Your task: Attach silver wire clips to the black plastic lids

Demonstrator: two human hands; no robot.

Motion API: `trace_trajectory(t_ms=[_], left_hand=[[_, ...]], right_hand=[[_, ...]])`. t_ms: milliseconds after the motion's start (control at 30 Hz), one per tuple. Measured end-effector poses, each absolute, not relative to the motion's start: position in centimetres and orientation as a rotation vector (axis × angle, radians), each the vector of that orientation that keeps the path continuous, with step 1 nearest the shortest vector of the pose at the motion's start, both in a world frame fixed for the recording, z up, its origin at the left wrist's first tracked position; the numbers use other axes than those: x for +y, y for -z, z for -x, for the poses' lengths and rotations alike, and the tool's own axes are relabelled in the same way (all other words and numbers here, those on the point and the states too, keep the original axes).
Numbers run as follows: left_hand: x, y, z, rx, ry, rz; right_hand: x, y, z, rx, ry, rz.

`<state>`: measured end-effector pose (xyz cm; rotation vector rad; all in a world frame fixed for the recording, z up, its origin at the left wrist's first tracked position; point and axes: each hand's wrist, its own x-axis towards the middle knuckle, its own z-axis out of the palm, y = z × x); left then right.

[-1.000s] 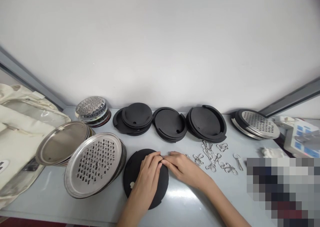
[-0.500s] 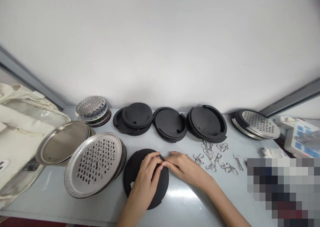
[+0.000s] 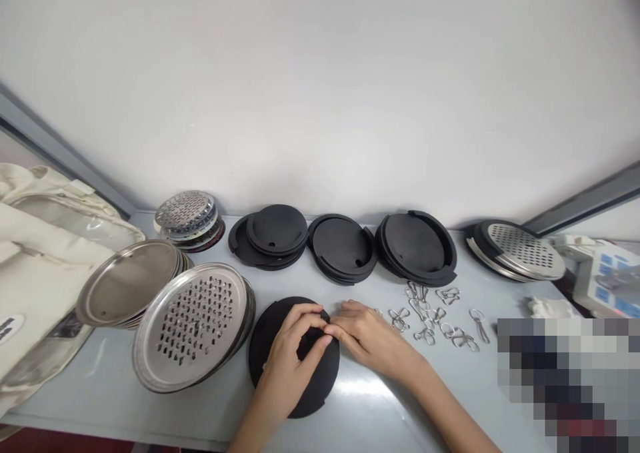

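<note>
A black round lid [image 3: 273,330] lies flat on the grey table [image 3: 125,406] in front of me. My left hand [image 3: 293,356] rests on the lid with its fingers curled and pinching at the lid's far right rim. My right hand [image 3: 367,336] meets it there, fingertips pressed together at the same spot. What sits between the fingertips is too small to make out. Several loose wire clips [image 3: 433,313] lie just right of my right hand.
A stack of perforated steel discs [image 3: 193,326] and a stack of plain steel plates [image 3: 127,283] stand at the left, beside a cream bag [image 3: 35,253]. Along the wall are small perforated discs [image 3: 187,216], three black lid stacks [image 3: 343,246] and assembled lids [image 3: 520,250].
My left hand's fingers have curled up from lying flat into an arched pinch at the lid's rim. The right hand has barely moved.
</note>
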<state>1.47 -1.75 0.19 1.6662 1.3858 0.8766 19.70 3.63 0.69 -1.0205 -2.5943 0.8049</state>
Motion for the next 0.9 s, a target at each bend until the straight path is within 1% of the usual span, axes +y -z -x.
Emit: trace_trajectory(t_ms=[267,533,600,767,900], left_hand=[[-1.6,-0.3,-1.4,1.379,-0.919,-1.644],[-1.5,0.1,-1.3,1.424,-0.998,-1.601],[-1.5,0.3,-1.3,1.430,-1.010,-1.609],[-1.6,0.5,-1.5,1.501,-1.038,-1.629],[-1.7,0.3,-1.7,1.515,-0.983,-1.709]], right_hand=[[3.1,-1.0,-19.5,-2.549,-0.896,0.950],[2.8,-1.9,-19.4,-2.428,-1.036,0.998],[2.9,-1.8,-19.4,-2.394,-1.058,1.038],[3.3,-1.4,-19.6,-2.315,-0.997,1.297],[3.4,-0.9,-19.5,-2.354,-0.959,1.327]])
